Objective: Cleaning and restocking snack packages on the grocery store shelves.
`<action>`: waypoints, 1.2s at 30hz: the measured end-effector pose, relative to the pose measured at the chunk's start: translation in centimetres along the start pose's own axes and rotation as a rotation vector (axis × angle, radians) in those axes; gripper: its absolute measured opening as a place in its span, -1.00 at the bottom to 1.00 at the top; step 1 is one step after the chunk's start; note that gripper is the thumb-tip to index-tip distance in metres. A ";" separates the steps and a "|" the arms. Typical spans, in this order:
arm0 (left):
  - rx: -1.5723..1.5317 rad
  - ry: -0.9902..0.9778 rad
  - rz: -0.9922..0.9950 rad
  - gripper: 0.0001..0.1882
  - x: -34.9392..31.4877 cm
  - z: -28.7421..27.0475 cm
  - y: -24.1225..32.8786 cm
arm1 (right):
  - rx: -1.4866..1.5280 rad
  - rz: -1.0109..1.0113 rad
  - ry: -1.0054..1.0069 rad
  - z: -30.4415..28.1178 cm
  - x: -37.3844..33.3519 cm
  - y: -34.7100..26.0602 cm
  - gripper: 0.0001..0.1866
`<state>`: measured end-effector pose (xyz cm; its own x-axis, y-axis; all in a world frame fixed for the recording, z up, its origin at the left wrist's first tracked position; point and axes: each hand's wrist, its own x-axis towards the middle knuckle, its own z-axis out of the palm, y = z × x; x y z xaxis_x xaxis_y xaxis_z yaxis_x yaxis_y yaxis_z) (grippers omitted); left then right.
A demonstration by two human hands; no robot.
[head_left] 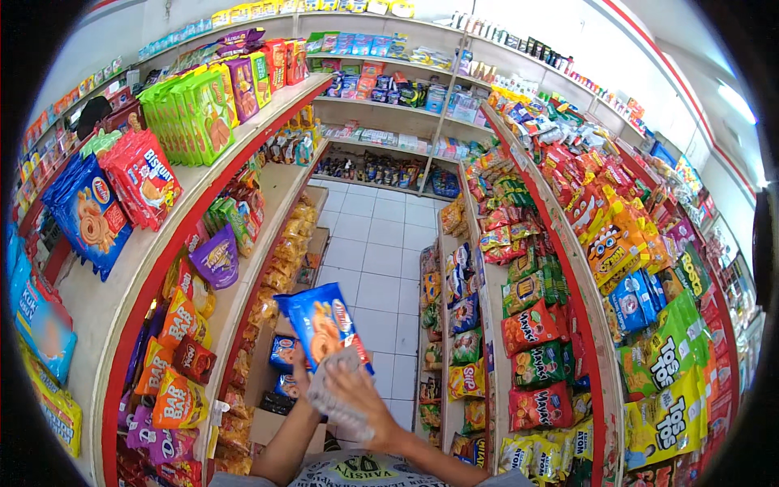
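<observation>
Clutching a crumpled pale-grey cloth (334, 412) in the right hand (359, 398), right up against a shiny blue biscuit packet (329, 321).
Gripping that packet's lower left edge with the left hand (300, 375). Got red-edged cream shelves (122, 304) either side of it, square white floor tiles (372, 268) beyond, plus a stocked white back shelf (369, 148) farthest from the packet.

You are in a grocery shop, in a narrow aisle floored with white tiles (381, 252). Red-edged display shelves (142, 272) flank you, holding upright rows of biscuit packets (197, 114) on your left and heaped snack bags (664, 422) on your right. Ahead of you, wall shelves (369, 102) carry many more packaged goods (365, 45).
</observation>
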<state>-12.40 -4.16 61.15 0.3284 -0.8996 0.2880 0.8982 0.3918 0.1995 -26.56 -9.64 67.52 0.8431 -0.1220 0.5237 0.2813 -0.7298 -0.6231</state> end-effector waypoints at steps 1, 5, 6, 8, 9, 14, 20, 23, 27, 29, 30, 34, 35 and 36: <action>0.007 0.080 0.017 -0.14 0.0 0.5 0.4 | 0.074 0.064 0.007 0.5 -0.3 -0.5 -0.52; 0.433 0.378 -0.065 -0.20 -1.6 2.9 -0.5 | -0.017 0.052 0.088 -0.3 1.1 0.8 -0.50; 0.498 0.358 -0.071 -0.22 -2.5 2.1 -1.1 | -0.112 0.036 0.164 -0.5 1.7 1.9 -0.51; 0.548 0.328 -0.082 -0.26 -3.3 1.3 -1.5 | -0.059 0.118 0.208 -1.0 3.0 2.7 -0.51; 0.544 0.333 -0.094 -0.26 -3.2 1.2 -1.1 | -0.007 0.196 0.251 -0.9 3.1 3.0 -0.50; 0.482 0.377 0.066 -0.29 -0.9 1.6 3.3 | -0.010 0.147 -0.022 3.6 -0.1 0.4 -0.46; 0.557 0.290 -0.185 -0.31 -3.1 0.5 2.1 | -0.119 0.087 0.183 3.2 1.5 0.7 -0.51; 0.533 0.232 -0.258 -0.31 -4.4 -0.4 0.6 | -0.190 0.243 0.299 1.4 3.3 1.3 -0.46; -0.627 0.122 -0.101 -0.35 -2.8 -4.4 1.9 | -0.118 0.188 0.154 4.1 2.1 -1.4 -0.41; 0.044 0.061 -0.243 -0.38 -1.7 -1.5 4.0 | -0.163 0.161 0.055 5.4 -0.3 -2.3 -0.42; 0.119 0.157 -0.144 -0.35 -1.2 -1.5 4.6 | -0.084 0.242 0.049 5.8 -1.1 -2.9 -0.44; 0.137 0.302 0.019 -0.27 -0.5 2.0 4.5 | 0.223 0.360 0.405 5.4 -4.2 -1.6 -0.55; 0.073 0.276 -0.012 -0.25 -0.6 3.0 4.6 | 0.405 0.486 0.635 5.5 -4.6 -1.6 -0.56; 0.057 0.028 -0.110 -0.26 -0.3 2.8 4.5 | 0.533 0.714 0.832 5.4 -5.2 -0.8 -0.57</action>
<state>-9.31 -1.62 64.61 0.2377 -0.9425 0.2349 0.9113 0.3001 0.2819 -28.71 -4.85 62.16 0.3890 -0.9195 0.0562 0.1926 0.0215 -0.9810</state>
